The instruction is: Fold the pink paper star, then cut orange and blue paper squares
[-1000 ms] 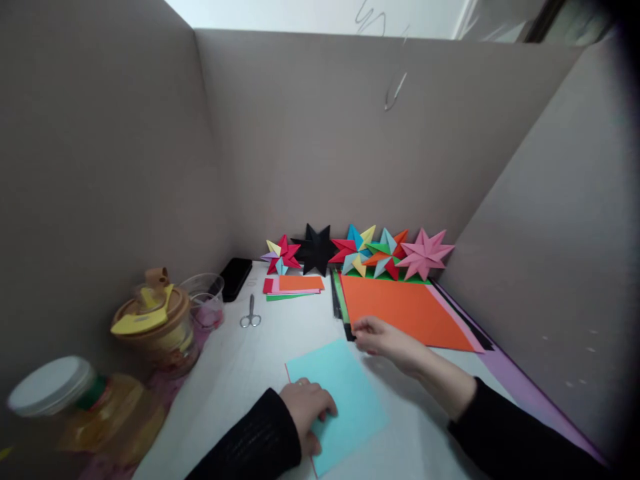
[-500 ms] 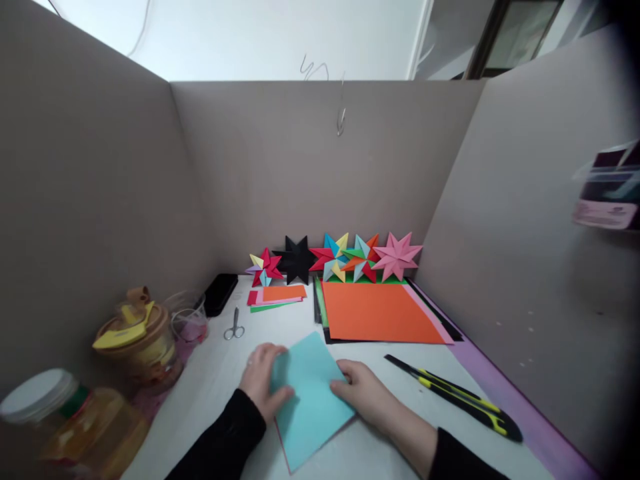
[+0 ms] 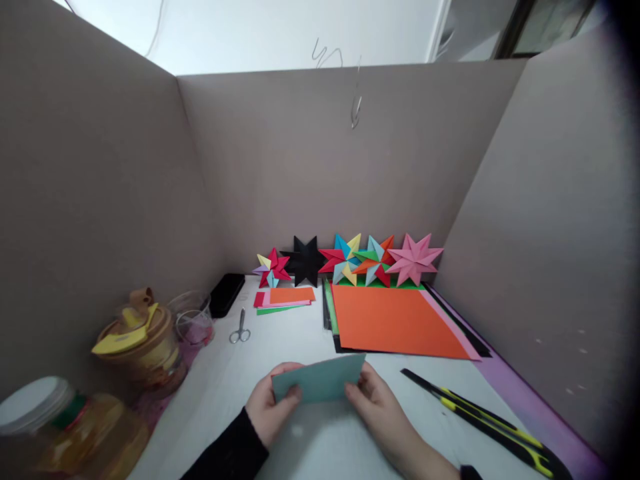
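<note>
A light blue sheet of paper [image 3: 320,381] is raised off the white tabletop, tilted so that it looks short and wide. My left hand [image 3: 273,403] grips its left end, thumb on the near face and fingers behind. At the right end my right hand [image 3: 380,407] pinches it the same way. Fingers behind the paper are partly hidden. To the right of my right hand lies a black and yellow utility knife [image 3: 493,423]. Small metal scissors [image 3: 241,328] rest beyond my left hand.
Large coloured sheets, orange on top [image 3: 400,320], lie behind my hands. Small paper strips [image 3: 290,296] are left of them. Several folded paper stars [image 3: 415,259] lean on the back partition. Along the left stand a phone [image 3: 227,295], a plastic cup [image 3: 193,319], a lidded container [image 3: 143,343] and a jar [image 3: 37,407].
The blue paper has gone from lying nearly flat, corner toward me, to being lifted and tilted between both hands. My view has shifted slightly.
</note>
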Tool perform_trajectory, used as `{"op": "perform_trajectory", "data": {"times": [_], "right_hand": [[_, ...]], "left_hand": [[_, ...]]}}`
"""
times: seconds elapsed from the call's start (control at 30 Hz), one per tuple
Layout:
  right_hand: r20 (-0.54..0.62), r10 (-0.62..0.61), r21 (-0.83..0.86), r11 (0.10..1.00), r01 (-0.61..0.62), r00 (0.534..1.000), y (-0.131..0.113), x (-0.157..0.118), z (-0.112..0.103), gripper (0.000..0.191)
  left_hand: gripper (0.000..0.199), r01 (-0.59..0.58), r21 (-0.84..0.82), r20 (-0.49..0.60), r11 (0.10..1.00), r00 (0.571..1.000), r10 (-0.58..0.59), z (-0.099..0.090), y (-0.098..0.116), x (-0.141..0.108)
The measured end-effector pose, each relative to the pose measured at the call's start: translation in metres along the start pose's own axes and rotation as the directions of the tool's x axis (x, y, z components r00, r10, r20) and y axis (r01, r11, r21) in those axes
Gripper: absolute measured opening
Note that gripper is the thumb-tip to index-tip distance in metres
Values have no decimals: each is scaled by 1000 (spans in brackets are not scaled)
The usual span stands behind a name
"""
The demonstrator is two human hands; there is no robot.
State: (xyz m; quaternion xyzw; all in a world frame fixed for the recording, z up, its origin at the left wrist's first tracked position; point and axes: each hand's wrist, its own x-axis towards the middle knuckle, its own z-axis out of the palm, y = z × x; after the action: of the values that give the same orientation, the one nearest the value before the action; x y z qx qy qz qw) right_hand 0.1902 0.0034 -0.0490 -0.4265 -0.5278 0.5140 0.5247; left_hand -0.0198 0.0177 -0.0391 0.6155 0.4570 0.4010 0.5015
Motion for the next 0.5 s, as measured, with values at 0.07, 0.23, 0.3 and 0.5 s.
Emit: {"op": "perform_trajectory", "data": {"times": [0.07,0.23,0.3,0.5], "right_hand": [[0,5,-16,1000,-5,1000,1,-1,0,39],[1,12,-3,1000,-12,1000,0,-2,0,36],[13,35,48,998,-36,999,-1,-2,1,37],[24,49,88,995,-51,999,1,-3,4,37]], "left_hand": [[52,-6,36,15,999,1000,6,2,-3,1],[53,33,-86,-120,996,992,-44,4,-9,0],[53,53,-174,-130,983,989,-76,6,-11,0],[55,31,-186,-68,982,997,-44,7,-15,2]]}}
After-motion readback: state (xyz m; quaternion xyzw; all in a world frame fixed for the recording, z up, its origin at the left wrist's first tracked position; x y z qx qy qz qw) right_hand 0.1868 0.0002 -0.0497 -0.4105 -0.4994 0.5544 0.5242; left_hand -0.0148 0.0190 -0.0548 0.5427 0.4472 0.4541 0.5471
